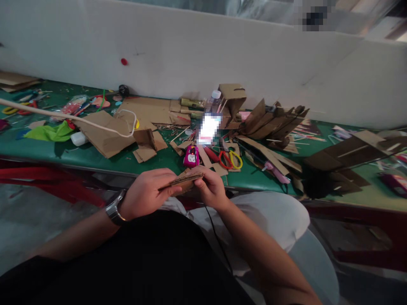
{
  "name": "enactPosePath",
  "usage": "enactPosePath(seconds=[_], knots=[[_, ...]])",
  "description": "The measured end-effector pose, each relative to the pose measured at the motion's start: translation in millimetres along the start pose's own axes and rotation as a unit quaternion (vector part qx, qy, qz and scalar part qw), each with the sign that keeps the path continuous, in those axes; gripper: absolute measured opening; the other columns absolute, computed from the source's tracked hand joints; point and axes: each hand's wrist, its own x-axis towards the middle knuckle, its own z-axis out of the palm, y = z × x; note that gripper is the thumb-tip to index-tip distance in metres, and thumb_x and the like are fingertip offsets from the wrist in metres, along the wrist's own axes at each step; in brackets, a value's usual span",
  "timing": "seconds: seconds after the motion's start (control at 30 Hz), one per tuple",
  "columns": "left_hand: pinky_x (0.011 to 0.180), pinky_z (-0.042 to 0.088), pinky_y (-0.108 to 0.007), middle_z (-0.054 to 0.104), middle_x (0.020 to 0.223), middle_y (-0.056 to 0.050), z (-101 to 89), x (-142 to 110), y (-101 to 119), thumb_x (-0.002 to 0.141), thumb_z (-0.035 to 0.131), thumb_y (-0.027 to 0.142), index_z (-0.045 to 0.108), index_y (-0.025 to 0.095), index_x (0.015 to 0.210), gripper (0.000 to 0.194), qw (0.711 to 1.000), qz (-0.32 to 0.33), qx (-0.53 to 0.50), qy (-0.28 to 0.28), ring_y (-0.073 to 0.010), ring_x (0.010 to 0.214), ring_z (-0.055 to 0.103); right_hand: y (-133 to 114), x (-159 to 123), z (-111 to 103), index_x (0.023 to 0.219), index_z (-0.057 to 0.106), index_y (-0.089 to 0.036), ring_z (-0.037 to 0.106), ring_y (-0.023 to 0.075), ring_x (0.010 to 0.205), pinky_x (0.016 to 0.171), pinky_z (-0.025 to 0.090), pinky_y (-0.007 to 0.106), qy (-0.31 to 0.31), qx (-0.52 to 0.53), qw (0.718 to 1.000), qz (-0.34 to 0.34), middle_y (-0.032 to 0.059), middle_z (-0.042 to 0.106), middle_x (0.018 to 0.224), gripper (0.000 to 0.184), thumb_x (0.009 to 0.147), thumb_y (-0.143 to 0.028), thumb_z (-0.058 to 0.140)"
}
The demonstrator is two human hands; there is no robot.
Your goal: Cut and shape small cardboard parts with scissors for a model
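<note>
Between my two hands is a small piece of cardboard, its layered, corrugated edge turned up towards me. My left hand, with a metal watch on the wrist, pinches its left end between thumb and fingers. My right hand grips the right end, thumb on the near side. Both hands are just off the table's front edge, above my lap. Just beyond them on the table lie a magenta power socket and scissors with red and yellow handles.
Cardboard sheets and upright cut cardboard cover much of the green table. Near the middle stand a clear bottle and a lit phone. A pink glue gun lies right. A pale cable crosses the left side.
</note>
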Motion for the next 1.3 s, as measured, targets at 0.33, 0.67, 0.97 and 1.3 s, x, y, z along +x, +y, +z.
enactPosePath(seconds=[0.33,0.67,0.97,1.3], knots=[[0.078,0.054,-0.028,0.075,0.097,-0.007,-4.1,-0.4,-4.1,0.104,0.066,0.026,0.074,0.018,0.108,0.012,0.999,0.049,-0.002,-0.011,-0.0174,0.087,0.070,-0.3,-1.3,1.4,0.106,0.072,-0.020,0.070,0.0209,0.080,0.074,0.059,0.036,0.001,-0.007,0.999,-0.054,0.0087,0.075,0.090,0.039,0.109,-0.054,0.051],[0.081,0.056,-0.030,0.077,0.098,-0.007,-10.6,4.9,-7.0,0.104,0.062,0.021,0.075,0.020,0.107,0.013,0.997,0.071,0.007,-0.005,-0.0183,0.090,0.070,-4.7,-0.1,-2.3,0.116,0.072,-0.022,0.074,0.0238,0.096,0.086,0.062,0.042,-0.035,0.012,0.996,-0.077,0.0110,0.076,0.102,0.030,0.108,-0.047,0.058],[0.078,0.055,-0.030,0.076,0.095,-0.007,-7.2,7.6,-9.0,0.104,0.060,0.019,0.074,0.019,0.100,0.015,0.996,0.078,0.017,-0.029,-0.0183,0.086,0.068,-2.9,-4.2,0.6,0.119,0.080,-0.023,0.076,0.0221,0.093,0.085,0.065,0.037,-0.020,-0.024,0.997,-0.071,0.0102,0.076,0.105,0.033,0.098,-0.049,0.074],[0.075,0.055,-0.028,0.076,0.092,-0.005,-5.0,4.6,-5.2,0.102,0.066,0.027,0.076,0.020,0.101,0.013,0.998,0.018,-0.035,-0.054,-0.0175,0.084,0.071,-7.5,-4.2,-0.1,0.108,0.082,-0.021,0.074,0.0200,0.082,0.073,0.063,0.034,0.003,-0.030,0.998,-0.059,0.0088,0.078,0.093,0.025,0.101,-0.042,0.071]])
